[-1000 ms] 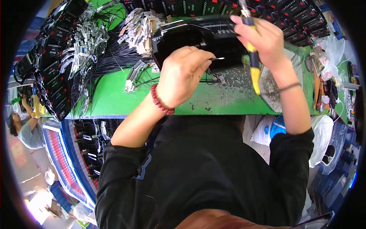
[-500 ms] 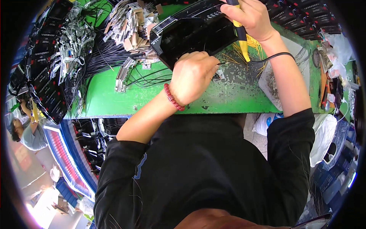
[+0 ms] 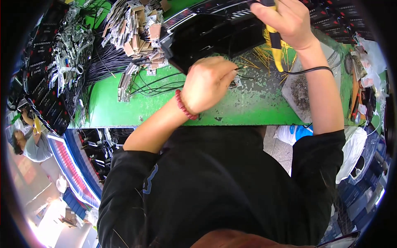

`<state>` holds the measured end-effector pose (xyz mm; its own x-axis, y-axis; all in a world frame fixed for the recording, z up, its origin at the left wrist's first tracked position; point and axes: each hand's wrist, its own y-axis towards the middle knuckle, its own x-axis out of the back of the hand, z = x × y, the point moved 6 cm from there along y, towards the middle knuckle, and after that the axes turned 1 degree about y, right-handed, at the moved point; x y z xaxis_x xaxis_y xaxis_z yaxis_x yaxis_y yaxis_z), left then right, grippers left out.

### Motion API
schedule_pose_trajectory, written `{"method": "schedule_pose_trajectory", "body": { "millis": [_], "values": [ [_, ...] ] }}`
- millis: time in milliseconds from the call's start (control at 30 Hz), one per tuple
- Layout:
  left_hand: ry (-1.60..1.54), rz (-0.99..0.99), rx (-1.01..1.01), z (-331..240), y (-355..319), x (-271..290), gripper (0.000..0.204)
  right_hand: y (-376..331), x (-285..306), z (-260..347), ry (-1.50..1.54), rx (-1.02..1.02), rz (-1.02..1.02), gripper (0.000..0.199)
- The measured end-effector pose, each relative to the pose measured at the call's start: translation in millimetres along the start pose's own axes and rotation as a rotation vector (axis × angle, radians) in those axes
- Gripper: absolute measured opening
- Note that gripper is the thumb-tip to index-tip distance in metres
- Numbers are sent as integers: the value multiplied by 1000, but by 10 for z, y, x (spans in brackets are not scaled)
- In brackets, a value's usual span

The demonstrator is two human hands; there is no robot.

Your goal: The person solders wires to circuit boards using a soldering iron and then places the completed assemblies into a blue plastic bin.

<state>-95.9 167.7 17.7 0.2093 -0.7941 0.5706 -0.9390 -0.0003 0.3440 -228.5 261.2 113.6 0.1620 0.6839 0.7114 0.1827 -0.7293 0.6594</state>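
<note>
My left hand, with a red bead bracelet at its wrist, has its fingers pinched on a thin black cable whose end sticks out past the fingertips. Just beyond it lies a long black plastic housing with a glossy, angular face. Higher up on the right, my right hand is wrapped round a yellow-and-black corded tool, shaped like a soldering iron. Its cord end points toward me, and its working tip is hidden or out of view.
On the green workbench, a pile of small metal-and-cardboard parts and bundled black wires lie left. Thin yellow sticks lie beyond a grey tray of dark bits. Dark printed panels stand far left; another person is beyond.
My right hand and the corded tool have shifted a little right and nearer to me. My left hand keeps its pinch on the cable, almost in the same place.
</note>
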Motion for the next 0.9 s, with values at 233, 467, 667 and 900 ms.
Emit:
{"method": "schedule_pose_trajectory", "body": {
  "millis": [233, 467, 667, 900],
  "values": [
    [-11, -37, 33, 42, 16, 68, 10, -269, -254, -92, 112, -190, 45, 26],
    [-21, -24, 46, 129, -94, 78, 11, -750, -28, 618, 602, -896, -415, 24],
    [34, 2, -24, 16, -58, 5, 9, -826, -210, 1216, 616, -1088, -370, 32],
    [-60, -52, 45, 35, -90, 41, 9, -1014, -293, 1144, 865, -1227, -563, 30]
  ]
}}
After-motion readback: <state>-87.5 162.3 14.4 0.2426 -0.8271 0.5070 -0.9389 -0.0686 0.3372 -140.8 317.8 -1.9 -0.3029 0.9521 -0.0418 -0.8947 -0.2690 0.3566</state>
